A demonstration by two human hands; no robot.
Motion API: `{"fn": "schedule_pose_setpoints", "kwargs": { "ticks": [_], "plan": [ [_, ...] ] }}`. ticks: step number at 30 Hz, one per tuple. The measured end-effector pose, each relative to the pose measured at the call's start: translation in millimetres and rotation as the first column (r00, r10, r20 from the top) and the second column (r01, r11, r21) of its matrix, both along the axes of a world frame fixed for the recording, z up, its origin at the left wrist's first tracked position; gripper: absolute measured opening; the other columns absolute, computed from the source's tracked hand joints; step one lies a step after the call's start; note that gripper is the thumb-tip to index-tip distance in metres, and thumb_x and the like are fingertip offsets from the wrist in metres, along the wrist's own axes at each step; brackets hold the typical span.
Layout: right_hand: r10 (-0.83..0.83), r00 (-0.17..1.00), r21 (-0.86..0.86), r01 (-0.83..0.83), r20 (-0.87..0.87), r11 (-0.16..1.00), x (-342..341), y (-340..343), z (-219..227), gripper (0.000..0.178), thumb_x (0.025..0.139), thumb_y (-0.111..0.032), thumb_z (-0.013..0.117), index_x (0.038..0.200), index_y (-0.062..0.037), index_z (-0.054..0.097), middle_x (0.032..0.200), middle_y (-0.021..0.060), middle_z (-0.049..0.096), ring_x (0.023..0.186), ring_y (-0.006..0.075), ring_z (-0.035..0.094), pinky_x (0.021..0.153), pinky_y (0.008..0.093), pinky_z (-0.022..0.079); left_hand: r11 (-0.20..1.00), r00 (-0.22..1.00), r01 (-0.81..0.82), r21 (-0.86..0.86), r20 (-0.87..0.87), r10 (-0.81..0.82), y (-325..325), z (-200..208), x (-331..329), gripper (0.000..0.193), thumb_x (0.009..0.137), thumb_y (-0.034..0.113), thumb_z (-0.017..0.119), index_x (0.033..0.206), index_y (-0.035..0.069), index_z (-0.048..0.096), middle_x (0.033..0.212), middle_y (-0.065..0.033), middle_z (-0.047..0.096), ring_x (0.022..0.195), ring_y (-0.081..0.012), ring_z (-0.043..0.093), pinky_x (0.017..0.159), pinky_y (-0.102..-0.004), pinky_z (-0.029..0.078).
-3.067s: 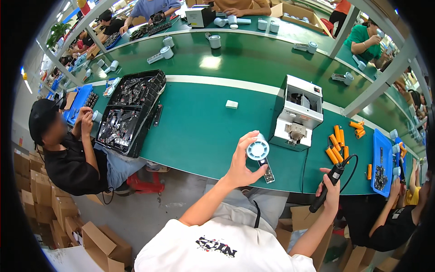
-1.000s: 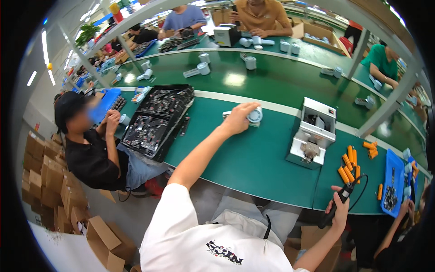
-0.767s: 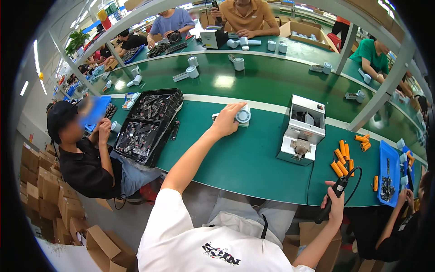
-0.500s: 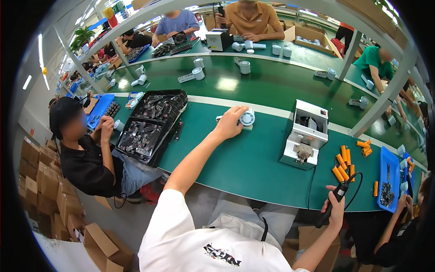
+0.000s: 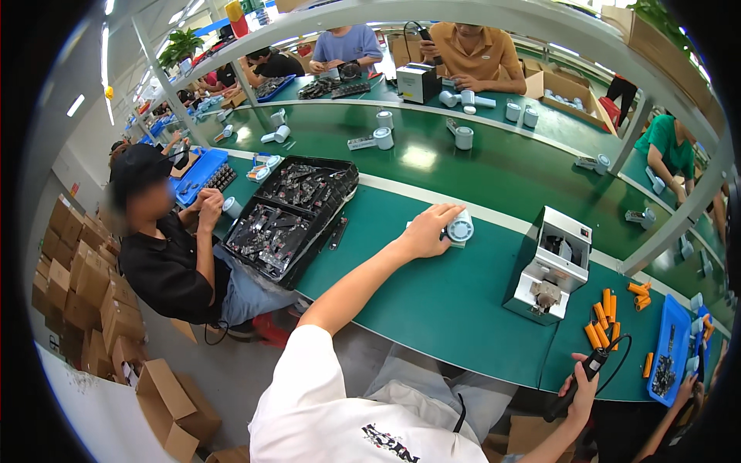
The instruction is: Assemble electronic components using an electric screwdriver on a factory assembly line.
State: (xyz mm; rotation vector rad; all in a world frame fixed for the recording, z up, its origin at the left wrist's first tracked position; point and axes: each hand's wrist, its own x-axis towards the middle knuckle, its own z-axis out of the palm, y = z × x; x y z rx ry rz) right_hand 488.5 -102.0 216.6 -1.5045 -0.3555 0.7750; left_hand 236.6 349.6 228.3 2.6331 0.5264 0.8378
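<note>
My left hand (image 5: 431,230) is closed around a light-blue handheld fan (image 5: 461,229) that lies on the green table; its round head sticks out on the right of my fingers, and the palm hides much of its handle. Held low at the table's front edge, a black electric screwdriver (image 5: 573,388) with a cable is wrapped in the fingers of my right hand (image 5: 582,391). Between the two hands stands a white and silver screw feeder machine (image 5: 549,266). Several orange cylindrical batteries (image 5: 604,315) lie scattered just beyond my right hand.
A black tray (image 5: 296,218) of small circuit boards sits left of my arm, beside a seated person (image 5: 170,239). At right is a blue tray (image 5: 670,339) with small parts. Beyond runs a green conveyor (image 5: 347,166) carrying fans, under a white frame post (image 5: 679,212); people work across it.
The whole view has shifted, so the scene sits farther right and lower. Both hands keep their grips, the left on the fan and the right on the screwdriver.
</note>
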Motion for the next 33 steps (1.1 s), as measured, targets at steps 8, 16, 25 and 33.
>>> {"fn": "schedule_pose_setpoints", "kwargs": {
  "ticks": [8,16,25,33],
  "plan": [
    [-0.058,0.998,-0.005,0.058,-0.031,0.998,4,-4,-5,0.033,0.095,-0.021,0.065,0.120,-0.0016,0.055,0.056,0.0039,0.049,0.041,0.0135,0.048,0.037,0.0282,0.042,0.999,1.000,0.015,-0.043,-0.026,-0.016,76,29,-2,0.076,0.072,0.017,0.070,0.143,0.004,0.047,0.131,-0.0179,0.061,0.123,-0.0362,0.055,0.108,-0.0430,0.044],
    [-0.109,0.994,-0.059,0.109,-0.005,0.992,-3,-4,1,0.034,0.092,-0.020,0.066,0.117,0.0001,0.055,0.055,0.0037,0.046,0.040,0.0140,0.048,0.036,0.0279,0.041,0.724,0.682,-0.645,0.244,-0.244,0.689,268,1,-22,0.052,0.080,0.015,0.066,0.128,-0.001,0.054,0.130,-0.0205,0.058,0.125,-0.0373,0.053,0.103,-0.0438,0.048],
    [-0.128,0.990,-0.175,0.135,0.055,0.975,-8,13,9,0.030,0.094,-0.024,0.064,0.113,-0.0022,0.055,0.060,0.0001,0.043,0.040,0.0115,0.046,0.035,0.0265,0.040,0.656,0.551,-0.693,0.300,-0.367,0.750,321,-21,-47,0.029,0.092,0.006,0.055,0.120,0.008,0.059,0.124,-0.0128,0.062,0.119,-0.0327,0.059,0.097,-0.0431,0.052],
    [-0.115,0.993,-0.182,0.116,0.017,0.977,-5,20,16,0.029,0.091,-0.021,0.068,0.110,-0.0022,0.057,0.058,0.0023,0.047,0.041,0.0127,0.048,0.036,0.0277,0.041,0.607,0.565,-0.551,0.573,-0.279,0.777,304,-5,-55,0.015,0.085,0.008,0.067,0.099,0.007,0.063,0.104,-0.0105,0.067,0.103,-0.0310,0.066,0.082,-0.0438,0.057]
  ]
}}
